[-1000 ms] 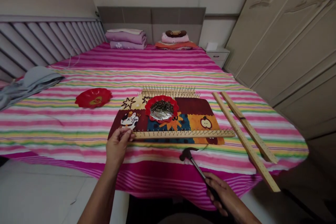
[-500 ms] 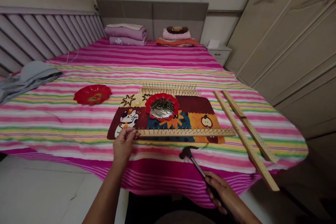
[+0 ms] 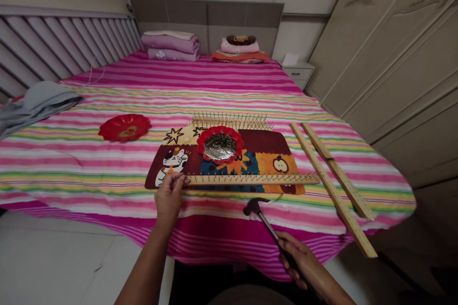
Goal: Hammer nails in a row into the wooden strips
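Observation:
My left hand (image 3: pixel 171 194) is closed on the left end of a wooden strip (image 3: pixel 236 180) studded with a row of nails. The strip lies across the near part of a patterned mat (image 3: pixel 157 164) with a cat on it. In my right hand (image 3: pixel 296 258) is a claw hammer (image 3: pixel 263 219), gripped by its dark handle, its head just in front of the strip and apart from it. A red scalloped dish (image 3: pixel 202 145) full of loose nails sits on the mat behind the strip.
More nail-studded strips (image 3: pixel 229 123) lie behind the mat. Two wooden strips (image 3: pixel 334 190) (image 3: pixel 339 174) rest on the bed at right. A red plate (image 3: pixel 125 127) and grey cloth (image 3: pixel 39 102) are at left. Folded bedding (image 3: pixel 171 46) stands by the headboard (image 3: pixel 186 14).
Both hands keep their holds on the strip and the hammer. The whole view has shifted very slightly; nothing else visibly differs.

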The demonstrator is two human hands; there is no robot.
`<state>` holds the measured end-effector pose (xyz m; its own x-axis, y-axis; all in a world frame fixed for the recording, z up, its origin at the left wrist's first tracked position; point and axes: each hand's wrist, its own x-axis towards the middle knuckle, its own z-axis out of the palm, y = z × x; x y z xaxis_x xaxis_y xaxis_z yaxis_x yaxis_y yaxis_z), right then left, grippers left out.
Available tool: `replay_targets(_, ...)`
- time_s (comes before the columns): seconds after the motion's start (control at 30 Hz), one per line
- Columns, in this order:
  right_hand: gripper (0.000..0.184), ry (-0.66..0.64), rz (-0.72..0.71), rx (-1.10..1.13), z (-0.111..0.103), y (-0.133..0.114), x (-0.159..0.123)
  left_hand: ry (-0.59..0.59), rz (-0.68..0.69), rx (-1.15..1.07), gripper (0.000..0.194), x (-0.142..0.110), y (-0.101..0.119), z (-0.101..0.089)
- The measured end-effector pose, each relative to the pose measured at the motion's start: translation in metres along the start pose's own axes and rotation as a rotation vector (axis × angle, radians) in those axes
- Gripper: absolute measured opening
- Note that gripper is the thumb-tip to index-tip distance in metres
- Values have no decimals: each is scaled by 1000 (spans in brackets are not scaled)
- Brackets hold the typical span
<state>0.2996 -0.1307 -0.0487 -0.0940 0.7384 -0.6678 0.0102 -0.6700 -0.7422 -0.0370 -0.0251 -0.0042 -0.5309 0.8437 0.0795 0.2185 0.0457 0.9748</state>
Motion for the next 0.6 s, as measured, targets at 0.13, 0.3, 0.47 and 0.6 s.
replay_targets(0.13, 48, 3, -3, -7, 1, -2, -1, -27, 42, 95, 26, 0, 0, -1)
replay_targets(0.3, 54, 11, -8, -46, 3, 0, -2, -21, 52, 213, 23, -3, 1, 0)
replay_targets(0.47, 62, -24, -11, -109, 19, -4, -15, -10, 53, 207, 20, -7, -8, 1)
replay_targets(0.6, 56, -140, -135, -208, 50, -43, -31, 13, 124, 275, 17, -7, -13, 2)
